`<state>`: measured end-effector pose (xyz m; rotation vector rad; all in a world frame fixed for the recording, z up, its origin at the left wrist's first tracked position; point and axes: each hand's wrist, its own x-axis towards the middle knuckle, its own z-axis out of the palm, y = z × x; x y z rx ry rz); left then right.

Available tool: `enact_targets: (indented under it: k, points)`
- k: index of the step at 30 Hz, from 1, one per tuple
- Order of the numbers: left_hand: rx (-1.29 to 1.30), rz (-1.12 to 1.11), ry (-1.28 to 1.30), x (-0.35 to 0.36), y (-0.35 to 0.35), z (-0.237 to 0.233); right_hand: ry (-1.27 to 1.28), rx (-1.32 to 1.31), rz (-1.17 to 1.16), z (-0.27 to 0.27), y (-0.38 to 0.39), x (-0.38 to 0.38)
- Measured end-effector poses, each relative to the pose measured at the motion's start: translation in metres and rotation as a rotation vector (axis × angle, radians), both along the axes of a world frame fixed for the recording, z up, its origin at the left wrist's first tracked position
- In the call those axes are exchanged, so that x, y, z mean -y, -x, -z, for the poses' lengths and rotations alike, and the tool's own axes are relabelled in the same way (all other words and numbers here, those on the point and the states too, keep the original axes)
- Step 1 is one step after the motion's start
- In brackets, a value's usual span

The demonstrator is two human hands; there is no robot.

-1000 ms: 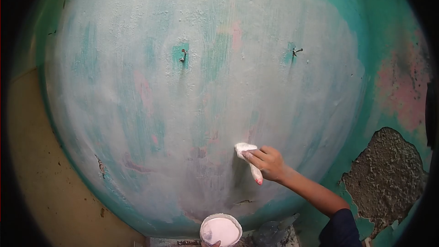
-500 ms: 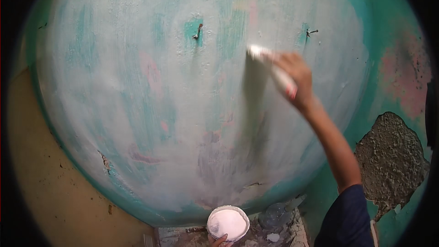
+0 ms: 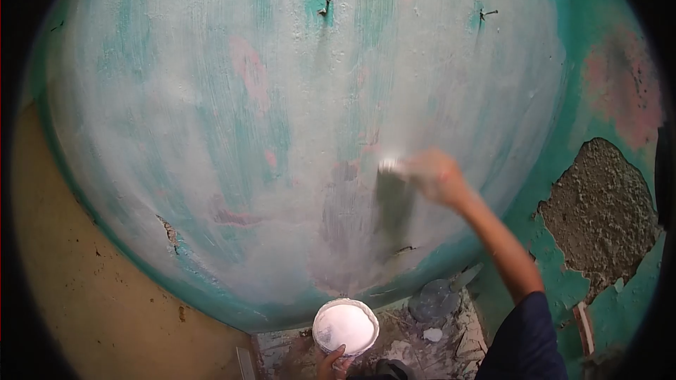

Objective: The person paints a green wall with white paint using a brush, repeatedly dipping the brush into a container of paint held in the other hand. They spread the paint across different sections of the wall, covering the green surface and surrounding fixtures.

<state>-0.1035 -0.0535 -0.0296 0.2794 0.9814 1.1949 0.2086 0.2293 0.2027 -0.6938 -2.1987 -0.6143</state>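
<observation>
My right hand [image 3: 438, 174] is wrapped round a paint brush, blurred by motion. The white bristles [image 3: 389, 163] meet the wall [image 3: 296, 112], a teal surface streaked with white paint, right of centre. A shadow falls below the brush. At the bottom, my left hand [image 3: 332, 364] grips the rim of a round tub of white paint [image 3: 346, 325], with its fingers at the tub's near edge.
Two nails [image 3: 329, 1] [image 3: 487, 14] stick out of the upper wall. Bare rough plaster [image 3: 598, 218] shows on the right wall. On the littered floor stands a round translucent container [image 3: 432, 301]. A tan wall [image 3: 105, 274] is at left.
My right hand and the brush have moved down along the wall. The view has tilted slightly upward in the frame, so the nails sit higher. My left hand still holds the tub.
</observation>
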Motion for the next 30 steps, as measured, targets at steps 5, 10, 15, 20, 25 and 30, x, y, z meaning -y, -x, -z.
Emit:
enact_targets:
  k: [5, 10, 15, 20, 25, 30]
  points:
    - [-0.011, 0.015, 0.018, 0.000, 0.019, -0.015, -0.228, -0.292, 0.128, -0.116, 0.021, 0.013]
    - [-0.010, 0.026, 0.034, -0.002, 0.031, -0.024, -0.345, -0.205, 0.218, -0.054, 0.045, 0.018]
    - [-0.045, 0.027, 0.068, 0.000, 0.039, -0.031, -0.085, -0.061, 0.191, 0.087, 0.058, 0.031]
    - [-0.051, 0.027, 0.048, -0.002, 0.040, -0.035, 0.181, 0.059, 0.145, 0.094, 0.038, 0.023]
    - [0.002, 0.018, 0.012, -0.001, 0.039, -0.036, -0.214, -0.123, 0.059, -0.058, 0.046, 0.018]
    - [0.049, 0.024, -0.040, 0.002, 0.036, -0.033, -0.405, -0.239, 0.173, -0.117, 0.065, 0.014]
